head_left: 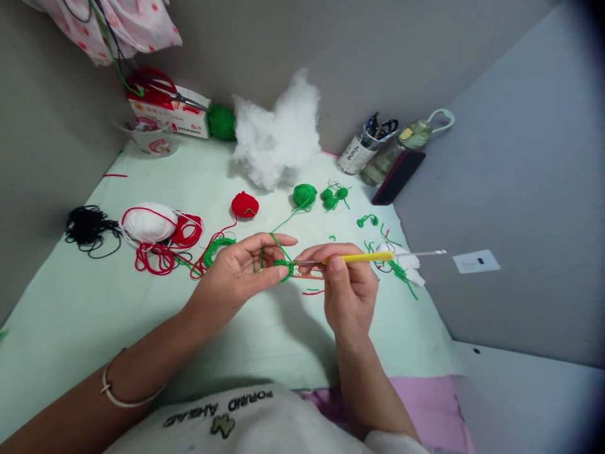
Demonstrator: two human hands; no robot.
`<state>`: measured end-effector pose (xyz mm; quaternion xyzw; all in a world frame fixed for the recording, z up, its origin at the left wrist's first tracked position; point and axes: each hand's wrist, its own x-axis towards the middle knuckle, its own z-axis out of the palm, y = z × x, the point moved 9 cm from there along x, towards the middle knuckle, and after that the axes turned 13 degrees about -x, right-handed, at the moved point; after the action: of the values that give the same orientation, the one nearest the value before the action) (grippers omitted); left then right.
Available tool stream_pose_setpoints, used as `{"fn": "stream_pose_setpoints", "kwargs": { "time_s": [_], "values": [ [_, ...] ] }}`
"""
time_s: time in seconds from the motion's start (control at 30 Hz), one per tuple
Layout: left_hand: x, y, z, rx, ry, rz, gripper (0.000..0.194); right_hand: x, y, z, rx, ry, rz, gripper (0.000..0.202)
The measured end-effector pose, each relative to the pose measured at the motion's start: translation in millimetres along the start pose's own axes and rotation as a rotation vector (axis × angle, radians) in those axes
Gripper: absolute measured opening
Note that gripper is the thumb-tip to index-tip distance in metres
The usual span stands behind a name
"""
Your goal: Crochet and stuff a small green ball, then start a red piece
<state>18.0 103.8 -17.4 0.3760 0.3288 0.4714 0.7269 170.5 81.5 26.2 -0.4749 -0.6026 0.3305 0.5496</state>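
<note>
My left hand pinches a small piece of green crochet between thumb and fingers, with green yarn running over the raised index finger. That strand leads up to a green yarn ball. My right hand grips a crochet hook by its yellow handle. The hook's left end meets the green piece, and its other metal end points right. Behind my left hand, a red yarn ball lies on the pale green cloth.
White stuffing stands at the back. Left are black yarn, a white yarn ball, a plastic cup and scissors on a box. Right are a pen cup, a bottle, a phone and green scraps.
</note>
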Motion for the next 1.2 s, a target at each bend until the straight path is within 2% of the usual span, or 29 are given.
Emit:
{"fn": "stream_pose_setpoints", "kwargs": {
  "time_s": [0.13, 0.27, 0.33, 0.4, 0.43, 0.5, 0.6, 0.67, 0.77, 0.87, 0.97, 1.07, 1.13, 1.2],
  "values": [
    [-2.3, 8.3, -2.4, 0.108, 0.075, 0.080, 0.029, -5.8, -24.9, 2.2, -0.207, 0.014, -0.247, 0.021],
    [-7.7, 12.5, -3.0, 0.155, 0.173, 0.141, 0.031, -18.2, -31.6, 14.0, -0.522, 0.004, -0.456, 0.030],
    [-6.3, 1.5, 2.2, -0.011, 0.125, 0.054, 0.040, -26.1, -33.0, 16.8, -0.690, 0.071, -0.551, 0.036],
    [-4.0, -14.8, 11.6, -0.240, 0.032, -0.109, 0.047, -30.7, -34.6, 15.5, -0.723, 0.132, -0.594, 0.038],
    [-3.2, -20.8, 14.7, -0.333, 0.004, -0.178, 0.046, -29.8, -34.2, 12.7, -0.669, 0.143, -0.572, 0.036],
    [-1.3, -25.3, 14.7, -0.436, -0.006, -0.241, 0.037, -21.7, -28.2, 2.4, -0.471, 0.156, -0.425, 0.028],
    [1.6, -18.6, 7.1, -0.441, 0.025, -0.186, 0.030, -7.8, -11.2, -7.2, -0.115, 0.150, -0.144, 0.021],
    [0.9, -14.7, 6.6, -0.394, 0.013, -0.158, 0.034, -2.1, -5.8, -3.2, 0.004, 0.107, -0.061, 0.019],
    [-1.8, -11.7, 8.8, -0.293, -0.009, -0.127, 0.038, 1.0, -4.9, 3.3, -0.048, 0.073, -0.051, 0.016],
    [-3.0, -10.4, 7.7, -0.208, 0.029, -0.087, 0.039, -1.9, -7.5, 5.3, -0.166, 0.085, -0.096, 0.017],
    [-1.2, -11.8, 8.3, -0.253, 0.061, -0.069, 0.043, -9.8, -20.3, 8.8, -0.364, 0.093, -0.263, 0.025],
    [2.3, -21.7, 15.1, -0.419, 0.019, -0.165, 0.037, -16.5, -31.9, 9.6, -0.513, 0.120, -0.410, 0.033],
    [3.7, -26.7, 17.9, -0.506, -0.012, -0.231, 0.029, -12.7, -27.6, -1.5, -0.390, 0.173, -0.330, 0.026],
    [4.4, -25.7, 15.4, -0.517, -0.014, -0.230, 0.027, -5.5, -12.7, -9.9, -0.165, 0.182, -0.144, 0.021]
  ]
}}
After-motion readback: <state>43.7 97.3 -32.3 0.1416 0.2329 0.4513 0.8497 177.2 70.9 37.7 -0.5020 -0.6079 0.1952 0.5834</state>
